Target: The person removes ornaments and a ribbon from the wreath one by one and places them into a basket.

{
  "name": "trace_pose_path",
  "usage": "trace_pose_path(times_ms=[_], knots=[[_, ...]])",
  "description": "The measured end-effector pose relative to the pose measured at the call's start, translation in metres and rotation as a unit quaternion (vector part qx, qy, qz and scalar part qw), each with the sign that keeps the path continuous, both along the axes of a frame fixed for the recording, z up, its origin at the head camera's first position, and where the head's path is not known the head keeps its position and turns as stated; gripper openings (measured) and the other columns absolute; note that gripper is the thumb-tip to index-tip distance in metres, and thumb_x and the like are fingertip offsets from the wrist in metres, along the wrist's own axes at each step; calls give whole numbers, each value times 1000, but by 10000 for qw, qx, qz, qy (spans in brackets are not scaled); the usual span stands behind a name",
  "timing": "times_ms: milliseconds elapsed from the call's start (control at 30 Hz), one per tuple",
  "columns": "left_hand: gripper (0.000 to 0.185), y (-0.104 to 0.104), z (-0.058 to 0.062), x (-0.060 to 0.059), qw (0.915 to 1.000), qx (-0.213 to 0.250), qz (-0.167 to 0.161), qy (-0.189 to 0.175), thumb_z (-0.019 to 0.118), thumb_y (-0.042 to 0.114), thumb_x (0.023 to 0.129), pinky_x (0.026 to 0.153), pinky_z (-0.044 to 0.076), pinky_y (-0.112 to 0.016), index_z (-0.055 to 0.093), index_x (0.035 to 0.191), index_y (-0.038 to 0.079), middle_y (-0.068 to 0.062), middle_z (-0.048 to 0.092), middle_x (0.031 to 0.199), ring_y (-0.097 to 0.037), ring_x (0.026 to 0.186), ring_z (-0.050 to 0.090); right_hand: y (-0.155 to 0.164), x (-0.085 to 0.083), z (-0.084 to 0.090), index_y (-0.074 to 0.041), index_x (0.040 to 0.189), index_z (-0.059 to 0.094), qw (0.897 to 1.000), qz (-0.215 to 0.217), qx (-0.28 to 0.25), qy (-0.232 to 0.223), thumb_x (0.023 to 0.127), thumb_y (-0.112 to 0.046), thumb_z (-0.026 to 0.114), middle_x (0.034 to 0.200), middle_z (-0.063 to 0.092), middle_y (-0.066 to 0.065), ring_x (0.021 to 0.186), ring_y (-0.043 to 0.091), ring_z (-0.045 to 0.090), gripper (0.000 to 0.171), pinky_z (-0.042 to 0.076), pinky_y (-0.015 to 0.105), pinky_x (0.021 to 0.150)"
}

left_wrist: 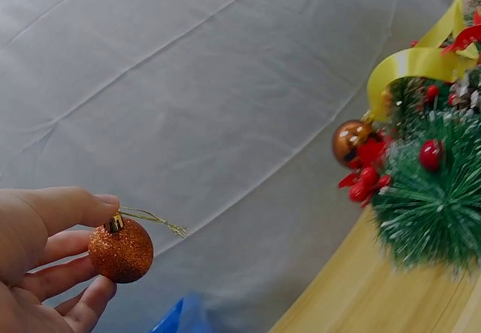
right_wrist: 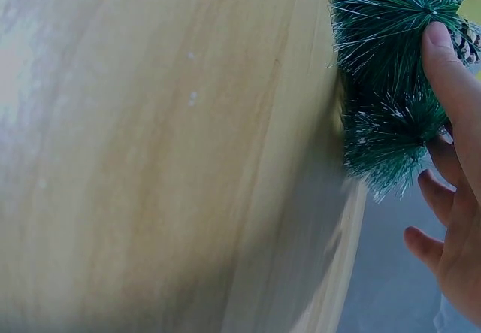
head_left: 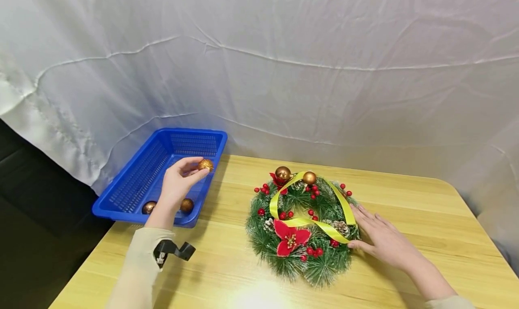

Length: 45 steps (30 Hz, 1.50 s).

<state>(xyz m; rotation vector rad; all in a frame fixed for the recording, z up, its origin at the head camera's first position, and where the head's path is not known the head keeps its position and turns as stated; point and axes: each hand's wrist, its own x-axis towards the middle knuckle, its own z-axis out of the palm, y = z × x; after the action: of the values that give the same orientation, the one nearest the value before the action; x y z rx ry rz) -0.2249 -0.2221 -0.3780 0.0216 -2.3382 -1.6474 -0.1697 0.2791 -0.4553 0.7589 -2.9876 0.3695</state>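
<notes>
My left hand point(head_left: 180, 180) pinches a glittery copper bauble point(head_left: 206, 165) between thumb and fingers, above the right side of the blue basket point(head_left: 220, 140). In the left wrist view, a gold cap and a loop of gold string point(left_wrist: 154, 219) show on the bauble. A green wreath point(head_left: 265, 250) lies flat on the table, with red berries, pinecones, a red flower point(head_left: 290, 238) and a yellow ribbon point(head_left: 343, 205). Two shiny baubles point(head_left: 282, 174) sit at its far edge. My right hand point(head_left: 383, 237) rests against the wreath's right side, fingers extended, thumb on the greenery.
The blue basket stands at the table's left edge, with a dark bauble point(head_left: 149, 207) and another bauble point(head_left: 187, 205) at its near end. A pale cloth point(head_left: 324, 97) hangs behind the wooden table point(head_left: 421, 201).
</notes>
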Motion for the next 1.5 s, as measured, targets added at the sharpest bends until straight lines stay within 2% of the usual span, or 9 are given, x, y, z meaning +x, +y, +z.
trace_pose_path(times_ms=[200, 367, 700, 867, 1067, 1167, 1367, 1500], knots=[[47, -19, -3, 2, 9998, 134, 156, 9, 76, 25, 84, 78, 51, -16, 61, 123, 3, -17, 62, 117, -10, 97, 61, 0, 0, 0, -9, 153, 16, 10000, 3, 27, 2, 90, -57, 52, 154, 20, 19, 132, 47, 30, 87, -7, 28, 112], [49, -32, -5, 3, 9995, 71, 308, -36, 75, 27, 84, 77, 50, -15, 60, 124, 2, -18, 61, 119, -4, 93, 61, 0, 0, 1, -9, 153, 15, 10000, -30, 34, -44, 90, -57, 52, 154, 20, 19, 133, 47, 29, 88, -4, 31, 113], [51, -48, 2, 7, 9980, -204, 589, -134, 72, 30, 86, 75, 49, -14, 58, 127, 3, -16, 58, 124, -8, 97, 57, -1, 1, 1, -10, 153, 15, 10000, -43, 30, -52, 90, -57, 52, 154, 19, 18, 132, 48, 29, 87, -8, 26, 111], [53, -55, 1, 4, 9972, -142, 688, -263, 72, 32, 86, 81, 46, -20, 57, 129, 5, -13, 57, 125, -8, 97, 56, -1, 0, 1, -10, 153, 15, 10000, -29, 55, -20, 90, -57, 51, 155, 19, 17, 132, 47, 30, 87, -8, 25, 111], [55, -64, -4, -4, 9950, 45, 856, -505, 72, 34, 86, 91, 43, -32, 57, 129, 4, -11, 57, 124, -5, 96, 55, 0, 0, 0, -10, 153, 16, 10000, -9, 60, -8, 90, -57, 52, 155, 19, 17, 133, 45, 30, 86, -6, 28, 112], [55, -68, -9, -8, 9949, 108, 865, -506, 72, 32, 86, 94, 42, -36, 57, 129, 2, -9, 58, 122, -3, 94, 55, 0, 0, 0, -10, 153, 16, 10000, -11, 56, -6, 90, -57, 52, 155, 20, 17, 133, 45, 30, 86, -7, 27, 112], [53, -70, -16, -12, 9954, -38, 789, -538, 71, 29, 87, 90, 44, -30, 56, 130, 2, -14, 56, 128, 2, 91, 55, -1, 0, 0, -10, 153, 16, 10000, -1, 34, -20, 90, -57, 51, 155, 20, 17, 133, 45, 30, 87, -5, 27, 112], [55, -70, -17, -12, 9955, -153, 685, -641, 71, 30, 87, 94, 43, -38, 55, 130, 0, -18, 53, 131, 1, 92, 53, 0, 0, 0, -10, 153, 15, 10000, -6, 11, -36, 90, -57, 52, 155, 19, 17, 133, 46, 29, 87, -6, 25, 112]])
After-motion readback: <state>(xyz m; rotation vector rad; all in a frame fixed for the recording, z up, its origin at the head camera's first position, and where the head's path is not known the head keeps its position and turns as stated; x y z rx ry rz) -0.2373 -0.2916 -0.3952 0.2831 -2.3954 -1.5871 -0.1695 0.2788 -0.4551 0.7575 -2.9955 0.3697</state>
